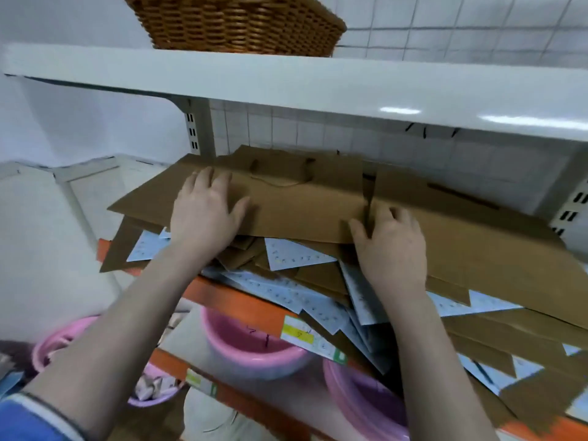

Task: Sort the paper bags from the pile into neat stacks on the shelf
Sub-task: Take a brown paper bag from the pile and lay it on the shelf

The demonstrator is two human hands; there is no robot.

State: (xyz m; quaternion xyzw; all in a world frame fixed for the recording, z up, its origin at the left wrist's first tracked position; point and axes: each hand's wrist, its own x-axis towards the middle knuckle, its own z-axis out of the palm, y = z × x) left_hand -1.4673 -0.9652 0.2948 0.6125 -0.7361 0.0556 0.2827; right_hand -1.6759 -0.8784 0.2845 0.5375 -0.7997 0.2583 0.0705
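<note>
A flat brown paper bag [286, 205] with cord handles lies on top of a loose pile of brown and pale blue printed paper bags [318, 281] on the orange-edged shelf [241, 308]. My left hand [203, 214] rests flat on the bag's left part, fingers straight. My right hand [391, 243] lies on the bag's right edge, where it meets another brown bag [477, 243]; its thumb is at the front edge and its fingertips are bent down at the seam. Whether they pinch the edge is unclear.
A white shelf board [286, 87] hangs close above the pile, with a wicker basket [235, 23] on it. Pink plastic basins [251, 351] stand on the shelf below. A white tiled wall is behind. Slotted shelf uprights [194, 132] stand at left and right.
</note>
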